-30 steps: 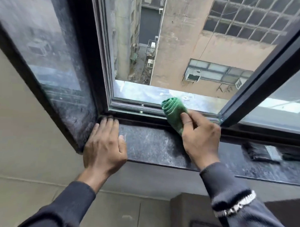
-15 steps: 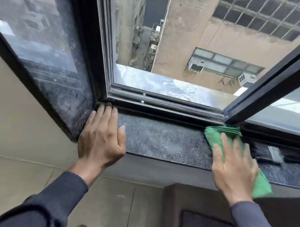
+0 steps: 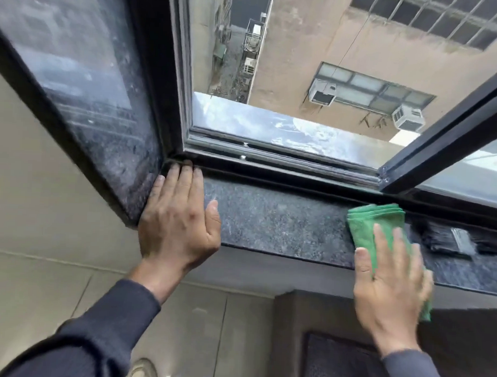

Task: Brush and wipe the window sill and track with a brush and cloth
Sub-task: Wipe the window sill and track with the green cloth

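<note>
Folded green cloth [image 3: 377,229] flat on granite sill [image 3: 283,220], right hand [image 3: 390,280] pressing it, fingers spread open; brush [image 3: 448,240] just right; left hand [image 3: 175,222] palm-down, open, at sill's left corner by track [image 3: 285,158]

Your daylight enters through the open window; interior walls dim. Right hand [image 3: 390,280] motion-blurred, possibly mid-stroke. Frame edges bow from wide-angle distortion.

right hand [image 3: 390,280] flat on green cloth [image 3: 377,225], left hand [image 3: 178,225] flat on sill [image 3: 282,223]
</note>
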The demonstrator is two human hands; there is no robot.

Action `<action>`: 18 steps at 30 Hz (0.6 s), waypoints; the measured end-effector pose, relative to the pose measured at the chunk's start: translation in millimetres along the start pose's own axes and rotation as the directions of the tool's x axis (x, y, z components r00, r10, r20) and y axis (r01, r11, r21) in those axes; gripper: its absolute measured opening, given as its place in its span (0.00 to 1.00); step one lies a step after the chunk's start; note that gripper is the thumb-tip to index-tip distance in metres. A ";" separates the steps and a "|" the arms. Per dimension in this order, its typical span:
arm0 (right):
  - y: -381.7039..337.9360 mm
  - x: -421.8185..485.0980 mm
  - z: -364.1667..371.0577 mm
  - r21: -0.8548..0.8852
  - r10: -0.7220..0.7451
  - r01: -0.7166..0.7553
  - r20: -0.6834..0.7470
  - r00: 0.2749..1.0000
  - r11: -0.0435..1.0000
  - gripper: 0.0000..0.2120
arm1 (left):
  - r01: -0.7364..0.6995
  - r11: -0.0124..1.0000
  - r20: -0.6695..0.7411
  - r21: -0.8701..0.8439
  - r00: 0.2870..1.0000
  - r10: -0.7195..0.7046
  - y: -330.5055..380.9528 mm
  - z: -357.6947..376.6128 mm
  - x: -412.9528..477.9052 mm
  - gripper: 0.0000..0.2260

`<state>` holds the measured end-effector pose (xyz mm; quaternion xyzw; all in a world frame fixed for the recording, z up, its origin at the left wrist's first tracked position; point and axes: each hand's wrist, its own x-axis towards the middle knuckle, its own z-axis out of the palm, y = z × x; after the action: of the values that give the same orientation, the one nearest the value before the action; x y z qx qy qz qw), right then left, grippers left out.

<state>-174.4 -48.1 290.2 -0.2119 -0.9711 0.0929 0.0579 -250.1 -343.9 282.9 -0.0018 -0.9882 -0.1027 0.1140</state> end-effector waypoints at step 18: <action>-59.7 -0.1 1.2 0.021 -0.058 0.057 0.022 0.998 0.998 0.38 | 0.031 0.993 -0.029 -0.113 0.999 -0.034 -0.8 4.3 -2.4 0.28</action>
<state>-198.5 -101.6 301.2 -0.1822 -0.9764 0.1036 0.0516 -248.8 -343.7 278.1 0.0094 -0.9788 -0.1599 0.1274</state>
